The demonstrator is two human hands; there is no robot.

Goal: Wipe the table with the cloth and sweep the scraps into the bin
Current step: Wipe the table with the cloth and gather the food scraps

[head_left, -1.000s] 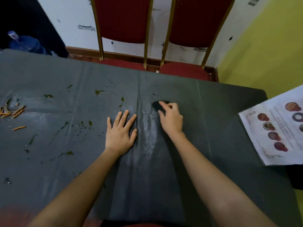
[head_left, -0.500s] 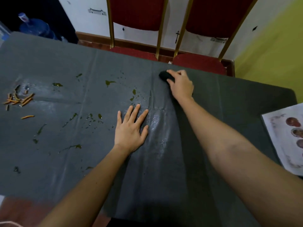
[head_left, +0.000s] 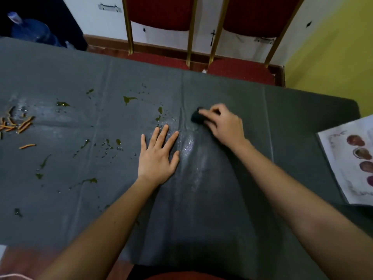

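A dark grey sheet covers the table (head_left: 232, 219). My right hand (head_left: 223, 126) presses a small dark cloth (head_left: 196, 116) onto it near the middle, fingers curled over the cloth. My left hand (head_left: 158, 156) lies flat on the sheet just left of a wet streak (head_left: 190, 150), fingers spread, holding nothing. Orange scraps (head_left: 18, 124) lie at the far left edge. Green bits and smears (head_left: 129, 99) are scattered over the left half. No bin is in view.
Two red chairs with gold frames (head_left: 189, 31) stand beyond the far table edge. A printed sheet with round pictures (head_left: 351, 162) lies at the right edge. A blue water bottle (head_left: 30, 29) sits on the floor at the far left.
My right hand has drawn the cloth back from the far edge toward me, to the middle of the table. My left hand has stayed flat in place.
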